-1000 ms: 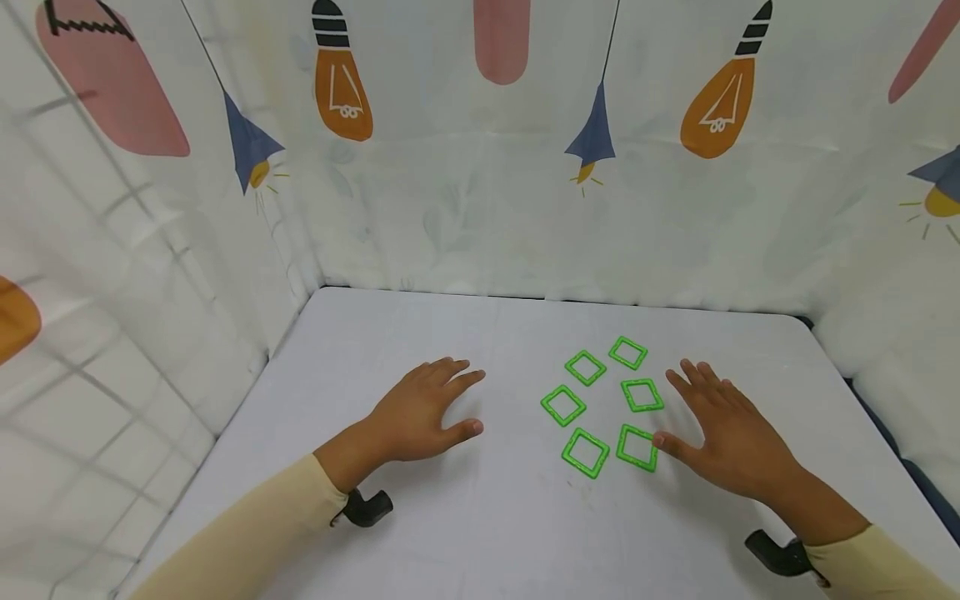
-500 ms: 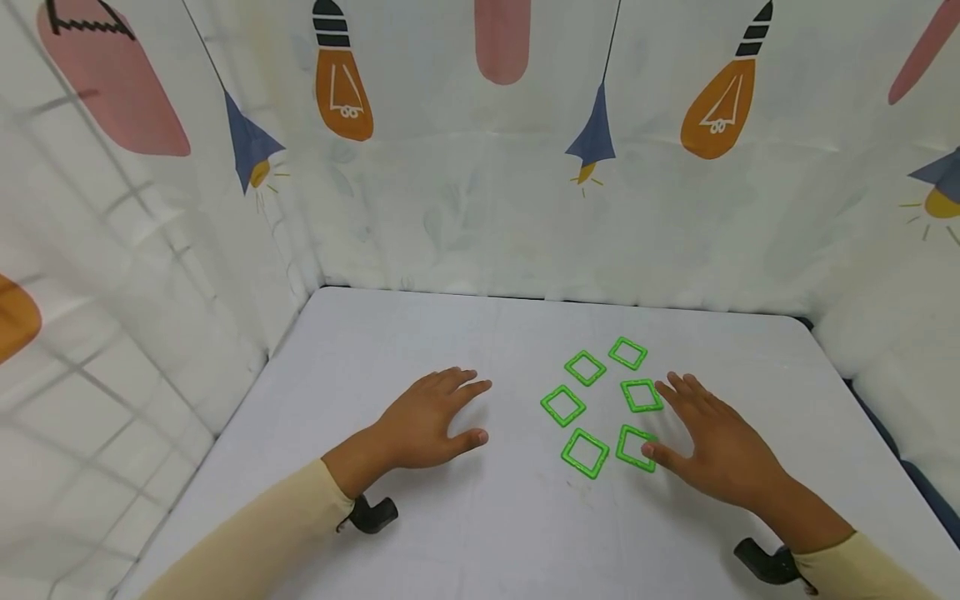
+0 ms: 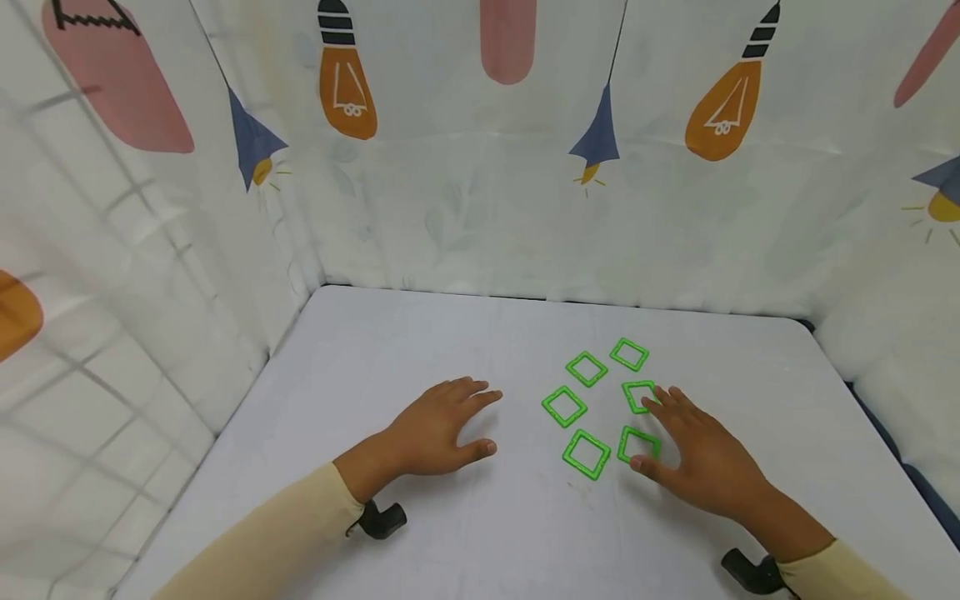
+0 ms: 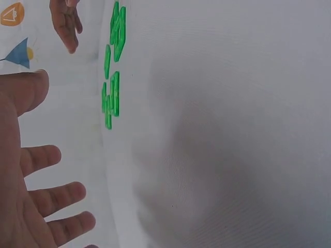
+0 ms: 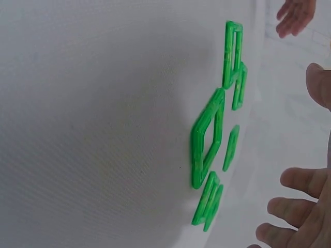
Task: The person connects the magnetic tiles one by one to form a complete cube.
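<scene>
Several green square frames, open in the middle, lie flat on the white table right of centre in the head view. They form two loose columns: a far right frame [image 3: 629, 354], a far left frame [image 3: 587, 368], a middle left frame [image 3: 551, 412] and a near left frame [image 3: 572, 455] among them. My right hand [image 3: 705, 458] hovers over the right column with fingers spread, overlapping the middle right frame [image 3: 630, 398] and the near right frame [image 3: 622, 444]. My left hand [image 3: 431, 429] hovers left of the frames, fingers extended and holding nothing. In the right wrist view a green frame [image 5: 196, 150] appears nearest.
The white table [image 3: 480, 533] reaches a patterned curtain [image 3: 480, 225] at the back, printed with lamps and bulbs. Curtain also hangs on both sides. A black wrist device [image 3: 382, 521] is on the left wrist, another black device [image 3: 752, 573] on the right.
My right hand has moved left and toward me, now over the right column. My left hand has moved slightly right and nearer. The frames stay where they were.
</scene>
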A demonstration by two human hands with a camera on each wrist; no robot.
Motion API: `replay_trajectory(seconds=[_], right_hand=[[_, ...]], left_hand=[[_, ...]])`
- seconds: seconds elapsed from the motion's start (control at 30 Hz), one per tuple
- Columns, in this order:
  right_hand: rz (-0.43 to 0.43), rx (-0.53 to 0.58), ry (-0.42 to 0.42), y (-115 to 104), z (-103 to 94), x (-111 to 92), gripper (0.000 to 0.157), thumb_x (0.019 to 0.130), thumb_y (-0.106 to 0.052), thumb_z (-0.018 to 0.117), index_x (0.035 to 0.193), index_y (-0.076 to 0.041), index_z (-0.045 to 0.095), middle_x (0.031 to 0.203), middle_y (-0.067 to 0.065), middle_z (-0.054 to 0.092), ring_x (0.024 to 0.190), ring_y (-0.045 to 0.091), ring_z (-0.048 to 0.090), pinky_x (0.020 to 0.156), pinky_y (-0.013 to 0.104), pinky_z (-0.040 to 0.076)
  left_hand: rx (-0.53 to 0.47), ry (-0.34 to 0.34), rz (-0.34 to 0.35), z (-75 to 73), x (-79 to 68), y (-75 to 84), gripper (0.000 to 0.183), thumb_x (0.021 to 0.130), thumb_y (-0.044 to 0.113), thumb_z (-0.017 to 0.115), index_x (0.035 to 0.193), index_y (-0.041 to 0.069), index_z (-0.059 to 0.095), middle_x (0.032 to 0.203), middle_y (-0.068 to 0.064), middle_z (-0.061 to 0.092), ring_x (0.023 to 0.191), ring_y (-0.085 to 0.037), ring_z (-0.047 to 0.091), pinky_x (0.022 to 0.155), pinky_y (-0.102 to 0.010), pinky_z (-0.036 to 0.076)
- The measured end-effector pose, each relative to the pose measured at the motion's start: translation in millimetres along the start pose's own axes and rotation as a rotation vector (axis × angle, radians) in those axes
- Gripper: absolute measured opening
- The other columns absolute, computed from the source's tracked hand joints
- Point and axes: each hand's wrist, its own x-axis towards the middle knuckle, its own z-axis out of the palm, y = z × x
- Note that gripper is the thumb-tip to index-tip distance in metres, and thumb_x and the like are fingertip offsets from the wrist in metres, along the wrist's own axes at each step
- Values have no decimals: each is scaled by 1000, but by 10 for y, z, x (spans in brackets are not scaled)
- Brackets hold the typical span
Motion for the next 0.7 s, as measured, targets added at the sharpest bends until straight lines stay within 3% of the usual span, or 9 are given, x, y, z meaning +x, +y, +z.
replay_trajectory(seconds=[0.7], right_hand=[[-55, 10, 40, -116, 220, 39, 80, 83, -61, 77, 143, -11, 60, 155, 13, 46, 145, 39, 35, 111, 62, 33]], left_hand=[[24, -62, -9, 85, -1, 55, 68, 99, 59, 56, 156, 24, 44, 156, -5, 44, 146, -29, 36, 119, -48, 29]])
